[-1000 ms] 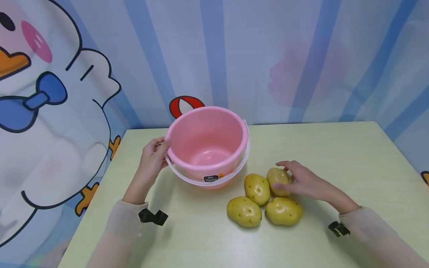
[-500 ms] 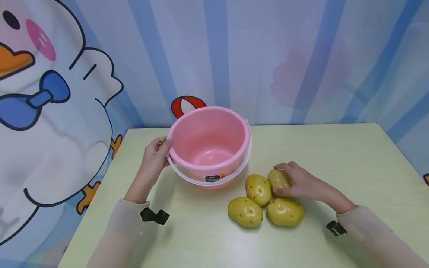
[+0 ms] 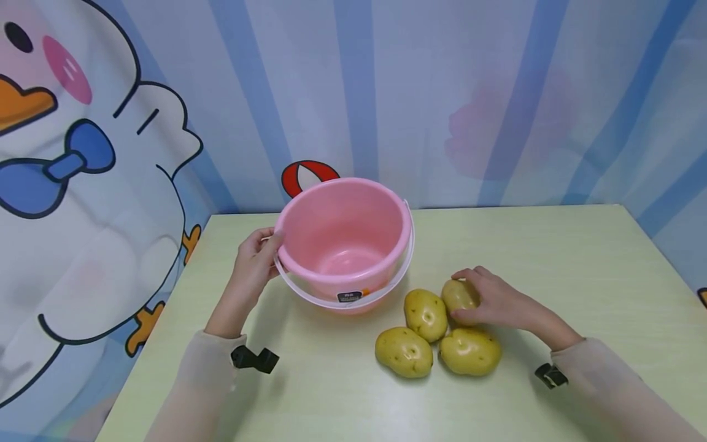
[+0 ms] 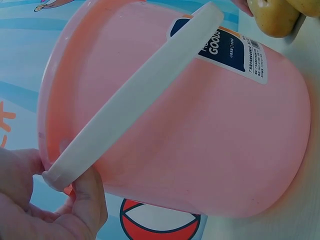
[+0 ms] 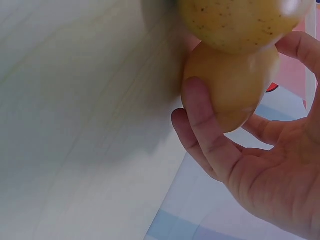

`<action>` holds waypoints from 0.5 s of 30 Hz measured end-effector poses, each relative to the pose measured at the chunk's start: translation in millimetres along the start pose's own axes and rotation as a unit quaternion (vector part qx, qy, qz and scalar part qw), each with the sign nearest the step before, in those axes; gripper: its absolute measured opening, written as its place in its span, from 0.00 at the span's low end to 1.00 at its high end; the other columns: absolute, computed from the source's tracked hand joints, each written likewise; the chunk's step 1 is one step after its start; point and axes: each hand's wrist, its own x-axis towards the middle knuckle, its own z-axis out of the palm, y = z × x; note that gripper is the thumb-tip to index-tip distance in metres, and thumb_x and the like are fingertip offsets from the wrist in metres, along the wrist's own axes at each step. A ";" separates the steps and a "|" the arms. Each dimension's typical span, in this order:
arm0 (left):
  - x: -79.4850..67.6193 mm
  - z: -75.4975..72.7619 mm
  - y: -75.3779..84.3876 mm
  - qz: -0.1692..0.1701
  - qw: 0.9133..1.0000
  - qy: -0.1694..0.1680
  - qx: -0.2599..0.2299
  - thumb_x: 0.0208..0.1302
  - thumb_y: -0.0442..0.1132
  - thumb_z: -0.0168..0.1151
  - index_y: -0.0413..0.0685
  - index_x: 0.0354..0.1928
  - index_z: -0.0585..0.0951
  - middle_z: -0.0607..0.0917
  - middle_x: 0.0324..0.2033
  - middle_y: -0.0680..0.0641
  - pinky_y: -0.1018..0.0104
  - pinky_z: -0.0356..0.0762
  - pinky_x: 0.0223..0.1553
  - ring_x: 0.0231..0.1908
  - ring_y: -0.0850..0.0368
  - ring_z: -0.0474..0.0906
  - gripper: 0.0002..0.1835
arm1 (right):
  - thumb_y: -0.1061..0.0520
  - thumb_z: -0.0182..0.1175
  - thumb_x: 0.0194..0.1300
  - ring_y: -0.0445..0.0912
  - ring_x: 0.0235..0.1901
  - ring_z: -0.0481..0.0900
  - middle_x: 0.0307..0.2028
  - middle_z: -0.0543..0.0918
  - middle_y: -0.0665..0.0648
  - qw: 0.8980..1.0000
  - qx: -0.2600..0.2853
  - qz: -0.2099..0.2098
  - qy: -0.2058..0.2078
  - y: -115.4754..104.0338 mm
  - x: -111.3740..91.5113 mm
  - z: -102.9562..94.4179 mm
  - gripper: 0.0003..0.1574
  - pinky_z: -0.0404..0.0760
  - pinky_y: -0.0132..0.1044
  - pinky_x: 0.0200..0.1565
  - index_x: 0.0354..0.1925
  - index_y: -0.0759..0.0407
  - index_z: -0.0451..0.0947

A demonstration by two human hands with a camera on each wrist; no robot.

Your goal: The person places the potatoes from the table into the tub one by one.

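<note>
My left hand (image 3: 250,270) grips the rim of a pink bucket (image 3: 345,230) at its left side, the thumb on top. In the left wrist view the fingers are by the end of the white handle (image 4: 135,95), which hangs across the bucket's front. To the right, my right hand (image 3: 499,301) holds a yellow potato (image 3: 457,296). In the right wrist view its fingers curl round that potato (image 5: 230,85), and another potato (image 5: 245,22) touches it. Three more potatoes lie close by: one at left (image 3: 425,314), two nearer the front (image 3: 404,352) (image 3: 471,352).
The bucket stands on a pale wooden table (image 3: 558,258), with no contents visible inside. Behind the table's back edge hangs a blue striped backdrop (image 3: 409,92) with a printed white duck (image 3: 138,202). Small black devices (image 3: 255,358) are strapped at both wrists.
My right hand has closed its thumb and fingers more tightly around the back potato. The bucket, the left hand and the other potatoes stay in place.
</note>
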 end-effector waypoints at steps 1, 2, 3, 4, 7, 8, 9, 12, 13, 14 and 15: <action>-0.3 -0.2 -0.1 -0.001 1.000 0.000 0.001 0.77 0.48 0.50 0.33 0.64 0.66 0.78 0.44 0.36 0.72 0.83 0.39 0.33 0.63 0.80 0.27 | 0.42 0.68 0.57 0.50 0.40 0.74 0.46 0.74 0.62 1.000 0.000 0.000 0.000 0.0 0.2 -0.1 0.44 0.78 0.45 0.41 0.62 0.68 0.69; -0.7 -0.4 -0.1 -0.001 1.000 0.000 0.002 0.77 0.48 0.50 0.33 0.65 0.66 0.78 0.44 0.36 0.72 0.83 0.39 0.33 0.63 0.80 0.27 | 0.42 0.68 0.57 0.50 0.40 0.74 0.46 0.74 0.62 1.000 0.000 0.000 0.000 -0.1 0.3 -0.1 0.44 0.78 0.45 0.41 0.61 0.68 0.70; -1.0 -0.5 -0.1 -0.001 1.000 -0.001 0.002 0.77 0.48 0.50 0.33 0.65 0.66 0.78 0.44 0.36 0.72 0.83 0.39 0.33 0.63 0.80 0.27 | 0.42 0.68 0.57 0.50 0.40 0.74 0.46 0.74 0.62 1.000 0.000 0.000 0.000 -0.3 0.2 -0.2 0.43 0.78 0.45 0.41 0.61 0.68 0.70; -1.2 -0.7 -0.1 -0.001 1.000 -0.001 0.003 0.77 0.48 0.50 0.33 0.65 0.66 0.78 0.45 0.35 0.72 0.83 0.39 0.33 0.63 0.80 0.26 | 0.42 0.68 0.57 0.50 0.40 0.74 0.46 0.75 0.62 1.000 0.000 0.001 0.001 -0.2 0.1 -0.3 0.43 0.78 0.45 0.42 0.61 0.68 0.70; -1.7 -0.9 0.0 0.000 1.000 -0.003 0.005 0.77 0.48 0.50 0.33 0.65 0.66 0.78 0.45 0.35 0.72 0.83 0.39 0.33 0.63 0.80 0.26 | 0.43 0.68 0.58 0.51 0.41 0.74 0.46 0.75 0.63 1.000 0.001 0.000 0.004 -0.7 -0.9 -1.3 0.43 0.78 0.45 0.42 0.61 0.70 0.70; -1.8 -0.9 0.1 0.000 1.000 -0.003 0.006 0.77 0.48 0.50 0.33 0.65 0.66 0.78 0.46 0.35 0.72 0.83 0.39 0.34 0.63 0.80 0.26 | 0.44 0.68 0.58 0.51 0.41 0.74 0.47 0.75 0.64 1.000 0.000 -0.001 0.007 -0.5 -1.2 -1.8 0.43 0.78 0.46 0.42 0.61 0.70 0.70; -1.7 -0.9 0.1 0.000 1.000 -0.004 0.007 0.77 0.48 0.50 0.33 0.65 0.66 0.78 0.46 0.35 0.72 0.83 0.39 0.34 0.63 0.80 0.26 | 0.44 0.69 0.58 0.52 0.41 0.74 0.47 0.75 0.64 1.000 0.000 -0.002 0.010 -0.2 -1.5 -2.6 0.43 0.78 0.46 0.42 0.61 0.71 0.70; -1.2 -0.9 0.2 0.000 1.000 -0.003 0.007 0.77 0.47 0.50 0.34 0.65 0.66 0.78 0.46 0.35 0.71 0.83 0.39 0.34 0.63 0.80 0.26 | 0.44 0.69 0.58 0.52 0.42 0.74 0.48 0.76 0.65 1.000 -0.005 0.001 0.019 1.6 -1.6 -4.6 0.43 0.78 0.47 0.43 0.61 0.71 0.70; -1.1 -0.9 0.3 0.000 1.000 -0.003 0.006 0.77 0.47 0.50 0.34 0.65 0.66 0.78 0.46 0.35 0.71 0.83 0.39 0.34 0.62 0.80 0.26 | 0.44 0.69 0.58 0.52 0.42 0.74 0.48 0.76 0.65 1.000 -0.006 0.002 0.022 2.1 -1.6 -5.6 0.44 0.78 0.47 0.43 0.61 0.71 0.70; -0.8 -0.9 0.2 0.000 1.000 -0.003 0.006 0.77 0.47 0.50 0.34 0.65 0.66 0.78 0.46 0.35 0.71 0.83 0.39 0.34 0.62 0.80 0.26 | 0.44 0.69 0.58 0.52 0.43 0.74 0.48 0.76 0.66 1.000 -0.007 0.002 0.025 3.0 -1.5 -6.6 0.43 0.78 0.47 0.43 0.61 0.71 0.70; -0.7 -0.9 0.3 0.001 1.000 -0.003 0.006 0.77 0.47 0.50 0.34 0.65 0.66 0.78 0.45 0.35 0.71 0.83 0.39 0.34 0.62 0.80 0.26 | 0.44 0.69 0.58 0.52 0.43 0.74 0.48 0.76 0.66 1.000 -0.007 0.003 0.027 3.3 -1.6 -7.7 0.44 0.78 0.47 0.43 0.61 0.71 0.70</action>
